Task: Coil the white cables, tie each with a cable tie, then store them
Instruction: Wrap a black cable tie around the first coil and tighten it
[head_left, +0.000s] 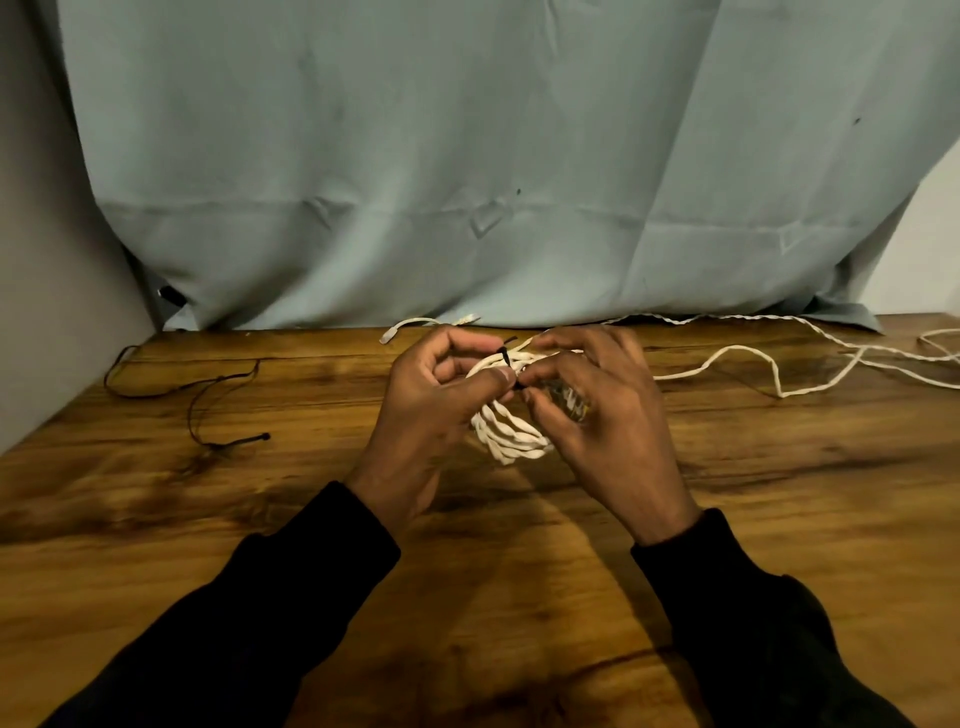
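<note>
A coiled white cable (511, 436) hangs between both hands above the middle of the wooden table (260, 519). A thin black cable tie (506, 358) wraps around the coil's upper part. My left hand (431, 410) pinches the coil and tie with thumb and fingers. My right hand (597, 410) grips the coil from the right, fingertips at the tie's lower end. A second white cable (779, 374) lies loose and uncoiled across the table's far right. Another white cable end (415, 325) lies at the far edge behind my hands.
Thin black ties or cords (208, 400) lie on the table's left side. A grey-blue cloth (467, 182) hangs as a backdrop along the table's far edge. A pale wall stands at the left.
</note>
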